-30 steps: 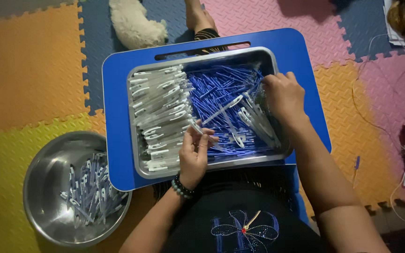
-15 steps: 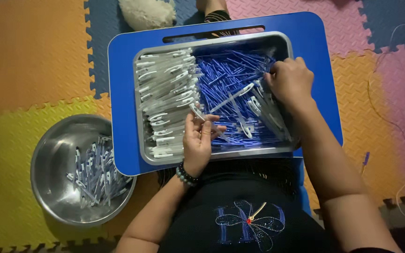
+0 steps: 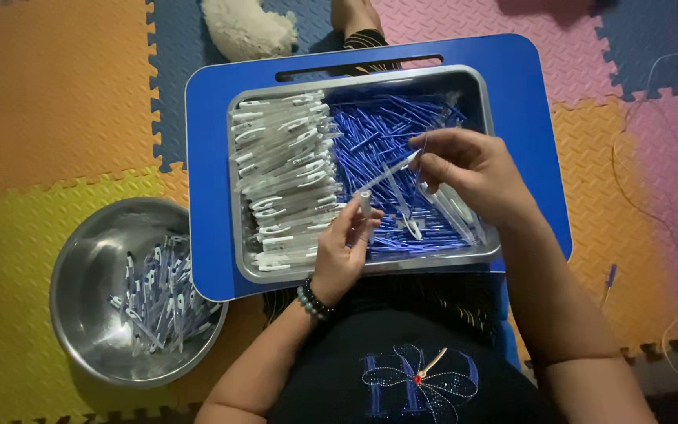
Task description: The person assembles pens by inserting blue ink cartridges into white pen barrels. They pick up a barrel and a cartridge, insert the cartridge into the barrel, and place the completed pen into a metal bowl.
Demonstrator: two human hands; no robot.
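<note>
Foam mats (image 3: 49, 102) in orange, yellow, pink and blue are laid over the floor. A blue table (image 3: 527, 118) is set across the lap, and a steel tray (image 3: 476, 86) is carried on it. White caps (image 3: 284, 173) are piled in the tray's left half, blue refills (image 3: 378, 133) in its right half. A steel bowl (image 3: 80, 259) is seen on the mats to the left, with assembled pens (image 3: 158, 298) heaped inside. A white furry thing (image 3: 245, 27) lies beyond the table. The right hand (image 3: 472, 169) is held over the refills, its grip pinched shut on a clear barrel (image 3: 390, 171) that slants down-left. The left hand (image 3: 343, 251) is raised at the tray's near edge, its grip closed on a small cap (image 3: 365, 202) held upright, just beside the barrel's lower end.
</note>
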